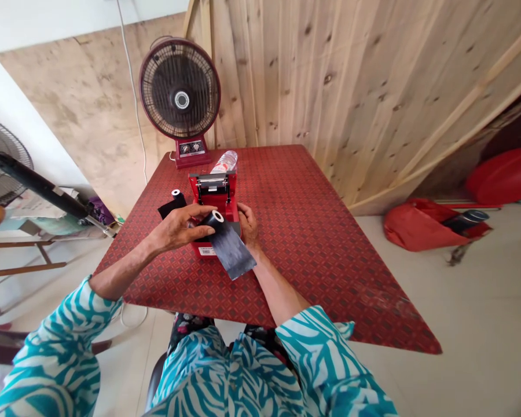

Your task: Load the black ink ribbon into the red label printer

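A small red machine (pixel 213 204) with a metal roller on top stands on the red patterned table (pixel 312 231). My left hand (pixel 179 227) is closed round a black roll with a white core (pixel 214 220); a loose dark strip (pixel 233 253) hangs from it toward me. My right hand (pixel 248 226) rests against the machine's right side, fingers curled on it. A second black roll (pixel 176 200) lies just left of the machine.
A maroon table fan (pixel 180 98) stands at the table's far edge, with a clear plastic bottle (pixel 224 161) lying behind the machine. Another fan (pixel 0 162) and a wooden frame are at left. Red bags (pixel 421 223) lie on the floor at right.
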`<state>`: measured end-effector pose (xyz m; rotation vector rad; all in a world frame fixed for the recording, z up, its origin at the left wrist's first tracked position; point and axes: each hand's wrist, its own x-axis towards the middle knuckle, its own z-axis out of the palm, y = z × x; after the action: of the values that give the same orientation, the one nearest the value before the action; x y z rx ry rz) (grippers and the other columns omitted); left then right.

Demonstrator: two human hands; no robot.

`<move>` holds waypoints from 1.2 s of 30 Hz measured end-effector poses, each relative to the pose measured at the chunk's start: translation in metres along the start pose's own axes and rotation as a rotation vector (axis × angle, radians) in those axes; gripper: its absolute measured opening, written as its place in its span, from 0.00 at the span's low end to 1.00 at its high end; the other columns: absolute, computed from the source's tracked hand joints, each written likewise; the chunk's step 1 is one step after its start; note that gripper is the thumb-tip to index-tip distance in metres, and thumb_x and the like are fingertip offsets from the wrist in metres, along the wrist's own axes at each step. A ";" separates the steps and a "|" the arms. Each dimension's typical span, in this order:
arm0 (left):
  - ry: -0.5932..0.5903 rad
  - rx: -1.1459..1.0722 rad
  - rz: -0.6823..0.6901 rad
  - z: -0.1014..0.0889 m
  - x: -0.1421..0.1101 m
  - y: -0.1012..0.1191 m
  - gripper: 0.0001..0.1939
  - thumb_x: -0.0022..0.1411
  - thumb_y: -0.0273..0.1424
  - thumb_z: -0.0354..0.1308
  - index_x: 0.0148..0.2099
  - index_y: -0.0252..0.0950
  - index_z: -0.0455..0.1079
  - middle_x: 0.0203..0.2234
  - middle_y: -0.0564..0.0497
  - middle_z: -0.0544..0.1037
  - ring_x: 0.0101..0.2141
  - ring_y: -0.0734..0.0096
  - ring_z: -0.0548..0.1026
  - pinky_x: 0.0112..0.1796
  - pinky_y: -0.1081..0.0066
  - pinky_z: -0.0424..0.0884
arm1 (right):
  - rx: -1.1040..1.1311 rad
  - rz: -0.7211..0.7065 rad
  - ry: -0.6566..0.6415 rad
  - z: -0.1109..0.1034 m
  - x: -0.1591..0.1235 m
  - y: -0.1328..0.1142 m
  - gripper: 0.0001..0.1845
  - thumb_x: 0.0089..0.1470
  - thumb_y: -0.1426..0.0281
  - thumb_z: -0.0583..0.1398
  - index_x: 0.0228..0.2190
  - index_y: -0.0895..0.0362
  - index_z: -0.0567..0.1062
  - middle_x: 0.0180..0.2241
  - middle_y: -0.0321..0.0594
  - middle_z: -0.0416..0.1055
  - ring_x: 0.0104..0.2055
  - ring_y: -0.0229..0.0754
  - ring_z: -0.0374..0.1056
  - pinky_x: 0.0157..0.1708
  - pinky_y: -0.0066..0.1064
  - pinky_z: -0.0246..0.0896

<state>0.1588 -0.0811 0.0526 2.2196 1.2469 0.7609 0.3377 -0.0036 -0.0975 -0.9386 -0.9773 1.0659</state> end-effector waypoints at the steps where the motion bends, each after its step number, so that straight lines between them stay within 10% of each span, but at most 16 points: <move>1: 0.002 0.009 -0.006 0.000 0.000 -0.001 0.23 0.63 0.41 0.64 0.57 0.37 0.75 0.44 0.47 0.82 0.41 0.67 0.79 0.46 0.68 0.75 | -0.002 0.001 -0.001 0.000 0.000 -0.001 0.17 0.52 0.60 0.57 0.41 0.51 0.78 0.45 0.41 0.80 0.52 0.47 0.72 0.60 0.46 0.63; 36: 0.045 -0.265 -0.080 0.012 -0.005 -0.007 0.21 0.57 0.40 0.70 0.52 0.38 0.80 0.46 0.44 0.83 0.47 0.59 0.79 0.50 0.62 0.75 | 0.048 0.036 -0.043 -0.003 -0.003 0.000 0.19 0.53 0.58 0.58 0.44 0.51 0.77 0.47 0.40 0.79 0.52 0.47 0.72 0.57 0.46 0.66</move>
<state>0.1605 -0.0842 0.0381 1.9389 1.1736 0.8927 0.3404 -0.0067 -0.0989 -0.8998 -0.9687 1.1387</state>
